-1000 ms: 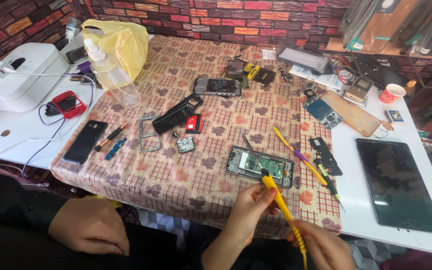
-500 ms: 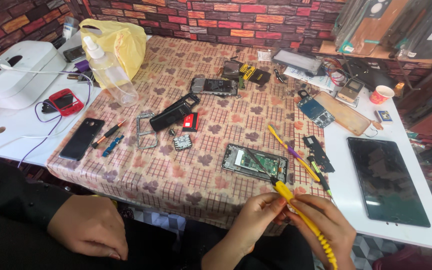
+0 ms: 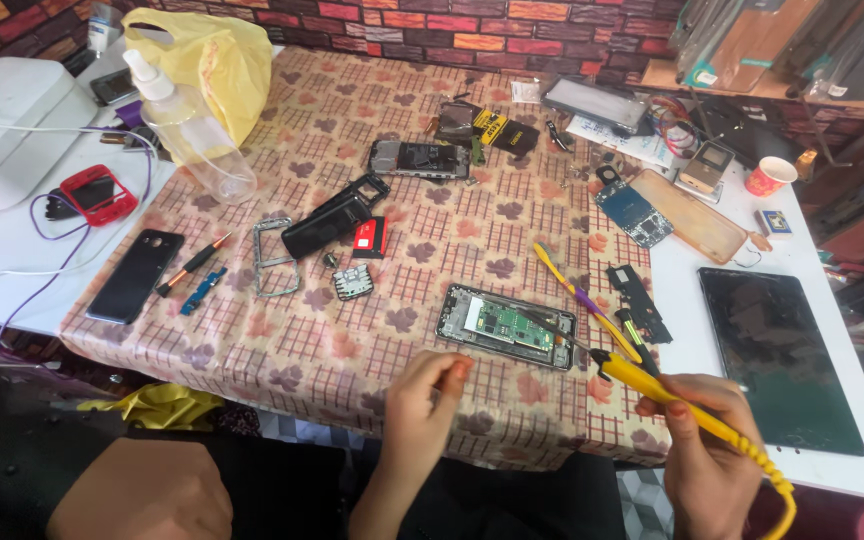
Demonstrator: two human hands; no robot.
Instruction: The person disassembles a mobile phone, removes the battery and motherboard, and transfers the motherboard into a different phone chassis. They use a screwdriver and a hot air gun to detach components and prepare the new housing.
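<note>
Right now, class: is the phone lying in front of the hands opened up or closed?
Opened. The phone lies flat with its cover off, its green circuit board exposed inside the frame.

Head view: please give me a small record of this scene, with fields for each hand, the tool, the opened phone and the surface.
right hand: holds the yellow tool
yellow tool: tip points at the opened phone; contact unclear
left hand: empty, at the table's near edge
opened phone: lies flat, green board exposed
surface: patterned tablecloth, phone parts scattered on it
</note>
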